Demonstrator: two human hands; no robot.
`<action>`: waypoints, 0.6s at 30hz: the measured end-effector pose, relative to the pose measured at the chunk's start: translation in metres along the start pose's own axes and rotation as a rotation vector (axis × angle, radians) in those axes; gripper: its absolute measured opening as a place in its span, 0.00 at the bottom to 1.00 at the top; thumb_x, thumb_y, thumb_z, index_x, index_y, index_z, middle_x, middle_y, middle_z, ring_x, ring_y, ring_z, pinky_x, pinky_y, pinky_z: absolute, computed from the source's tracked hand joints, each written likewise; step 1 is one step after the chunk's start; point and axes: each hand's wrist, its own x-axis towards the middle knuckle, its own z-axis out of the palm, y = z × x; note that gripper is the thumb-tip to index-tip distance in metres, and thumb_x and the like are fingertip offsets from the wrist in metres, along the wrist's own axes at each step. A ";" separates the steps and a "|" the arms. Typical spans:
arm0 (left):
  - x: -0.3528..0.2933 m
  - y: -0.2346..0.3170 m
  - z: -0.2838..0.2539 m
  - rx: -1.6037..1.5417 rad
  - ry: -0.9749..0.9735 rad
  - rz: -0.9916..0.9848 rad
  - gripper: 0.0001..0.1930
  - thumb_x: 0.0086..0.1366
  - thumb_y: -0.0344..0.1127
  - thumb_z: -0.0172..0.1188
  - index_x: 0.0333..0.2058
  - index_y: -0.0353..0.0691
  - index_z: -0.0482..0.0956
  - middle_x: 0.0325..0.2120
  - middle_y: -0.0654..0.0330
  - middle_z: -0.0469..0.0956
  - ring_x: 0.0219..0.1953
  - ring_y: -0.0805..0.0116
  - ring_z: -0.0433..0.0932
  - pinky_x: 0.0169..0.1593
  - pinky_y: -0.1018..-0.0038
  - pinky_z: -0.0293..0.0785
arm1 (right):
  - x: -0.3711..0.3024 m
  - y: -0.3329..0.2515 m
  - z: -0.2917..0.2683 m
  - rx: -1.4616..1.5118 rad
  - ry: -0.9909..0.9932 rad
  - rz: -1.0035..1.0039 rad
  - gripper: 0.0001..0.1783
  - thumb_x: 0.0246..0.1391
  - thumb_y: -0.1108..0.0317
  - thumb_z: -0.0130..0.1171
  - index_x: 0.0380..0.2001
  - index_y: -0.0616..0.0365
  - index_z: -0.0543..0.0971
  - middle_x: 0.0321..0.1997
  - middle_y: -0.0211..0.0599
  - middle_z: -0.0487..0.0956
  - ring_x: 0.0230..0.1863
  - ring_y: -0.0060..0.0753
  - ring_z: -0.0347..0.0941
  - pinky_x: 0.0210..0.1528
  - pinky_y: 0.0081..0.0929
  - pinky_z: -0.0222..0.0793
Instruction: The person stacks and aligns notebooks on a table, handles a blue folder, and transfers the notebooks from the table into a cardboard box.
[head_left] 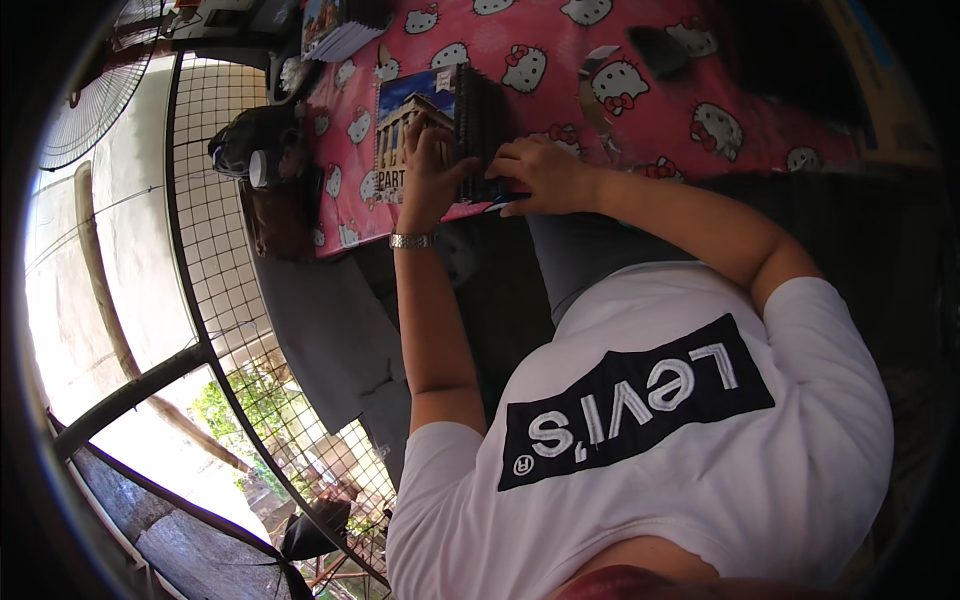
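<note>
A notebook [420,98] with a picture of a columned stone temple under blue sky lies near the table's front edge. It appears to be on a thick, dark-edged stack [482,105], whose right side is in shadow. My left hand [432,172], with a metal watch at the wrist, rests on the cover, fingers spread and thumb pointing right. At the stack's right side is my right hand [540,172], fingers bent and apart, tips at or near the dark edge. Exact contact there is hard to make out.
A pink cat-patterned cloth [520,100] covers the table. More booklets [345,38] lie at the far left. A dark grey-green object [656,50] sits far right, near a cardboard box [890,90]. Left are a black bag [245,135], a white cup [262,168], wire mesh [215,180] and a fan [100,90].
</note>
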 end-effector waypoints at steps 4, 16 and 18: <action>-0.002 -0.007 0.001 -0.030 0.005 0.021 0.23 0.44 0.39 0.74 0.39 0.43 0.75 0.63 0.47 0.59 0.66 0.45 0.54 0.66 0.55 0.50 | -0.002 -0.001 0.011 -0.123 0.079 -0.044 0.29 0.46 0.49 0.67 0.48 0.52 0.76 0.46 0.38 0.76 0.51 0.42 0.73 0.55 0.42 0.65; -0.003 0.002 0.001 0.091 -0.017 0.021 0.26 0.43 0.38 0.73 0.41 0.45 0.73 0.63 0.46 0.58 0.67 0.43 0.54 0.66 0.54 0.49 | -0.003 0.014 0.008 -0.040 0.137 -0.036 0.22 0.53 0.51 0.62 0.45 0.55 0.78 0.36 0.43 0.81 0.43 0.47 0.78 0.48 0.40 0.72; -0.003 0.003 0.000 0.092 -0.019 0.022 0.26 0.41 0.38 0.74 0.41 0.45 0.72 0.63 0.46 0.57 0.67 0.43 0.53 0.66 0.54 0.49 | -0.001 0.018 0.008 -0.062 0.148 -0.081 0.22 0.53 0.51 0.62 0.44 0.54 0.79 0.35 0.43 0.81 0.42 0.47 0.78 0.47 0.41 0.72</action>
